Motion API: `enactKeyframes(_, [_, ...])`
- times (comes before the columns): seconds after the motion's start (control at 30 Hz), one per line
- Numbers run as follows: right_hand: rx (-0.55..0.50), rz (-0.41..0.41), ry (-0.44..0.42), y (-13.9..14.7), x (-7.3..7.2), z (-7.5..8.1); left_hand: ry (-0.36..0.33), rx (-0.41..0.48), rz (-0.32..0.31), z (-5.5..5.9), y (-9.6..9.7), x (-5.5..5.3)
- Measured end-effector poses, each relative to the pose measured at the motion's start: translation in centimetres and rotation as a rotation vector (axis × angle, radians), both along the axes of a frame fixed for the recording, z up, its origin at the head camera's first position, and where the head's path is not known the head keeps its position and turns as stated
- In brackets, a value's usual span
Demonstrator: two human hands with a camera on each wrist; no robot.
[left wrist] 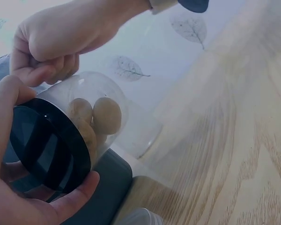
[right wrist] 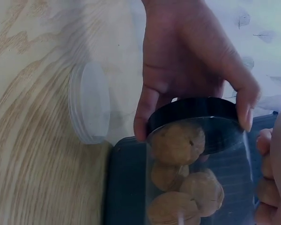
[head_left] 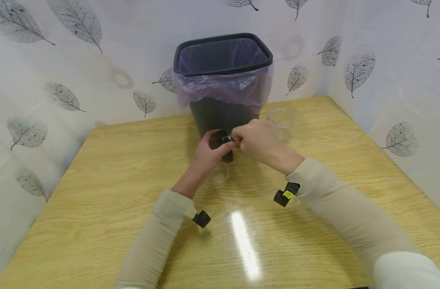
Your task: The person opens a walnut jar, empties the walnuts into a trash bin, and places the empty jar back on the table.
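My left hand (head_left: 209, 154) grips a clear jar by its black lid (right wrist: 192, 111), thumb and fingers spread around the rim. Inside the jar (left wrist: 100, 82) are several walnuts (right wrist: 178, 143). In the left wrist view the jar lies tilted, its lid facing that camera. My right hand (head_left: 259, 140) is right beside the jar, fingers curled in close to its wall near the lid in the left wrist view (left wrist: 61, 44). I cannot tell whether its fingertips pinch something there.
Behind the hands stands a dark trash bin (head_left: 223, 112) with a purple bag over its rim. A clear open container (head_left: 282, 116) is to its right. A clear round lid (right wrist: 94, 101) lies on the wooden table (head_left: 126, 160) nearer me. Leaf-patterned sheeting (head_left: 133, 60) hangs behind.
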State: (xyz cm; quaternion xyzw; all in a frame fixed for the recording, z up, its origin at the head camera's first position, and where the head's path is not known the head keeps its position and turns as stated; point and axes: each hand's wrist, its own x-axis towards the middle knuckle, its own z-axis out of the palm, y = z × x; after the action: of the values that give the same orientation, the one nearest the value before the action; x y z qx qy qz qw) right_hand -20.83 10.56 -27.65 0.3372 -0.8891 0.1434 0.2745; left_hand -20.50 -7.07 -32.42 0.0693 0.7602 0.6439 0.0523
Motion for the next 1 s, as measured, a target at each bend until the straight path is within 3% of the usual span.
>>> enactKeyframes(0.17, [0.038,-0.005,0.103,0.1,-0.4,-0.7,-0.002,-0.003,0.003,0.0,0.0,0.1])
enactKeyframes(0.33, [0.027,0.084,0.198,0.3,-1.0,-1.1,-0.010,0.015,0.005,0.1,0.0,0.0])
enactKeyframes(0.47, [0.027,0.149,0.123,0.7,-1.0,-1.4,-0.032,0.057,0.005,0.1,0.0,0.0])
enactKeyframes(0.67, [0.169,0.165,0.017,1.2,-0.6,-1.7,-0.077,0.105,0.011,0.2,-0.2,-0.1])
enactKeyframes(1.0, [0.260,0.077,0.041,1.4,-0.7,-1.9,-0.119,0.097,0.003,0.4,-0.5,-0.1])
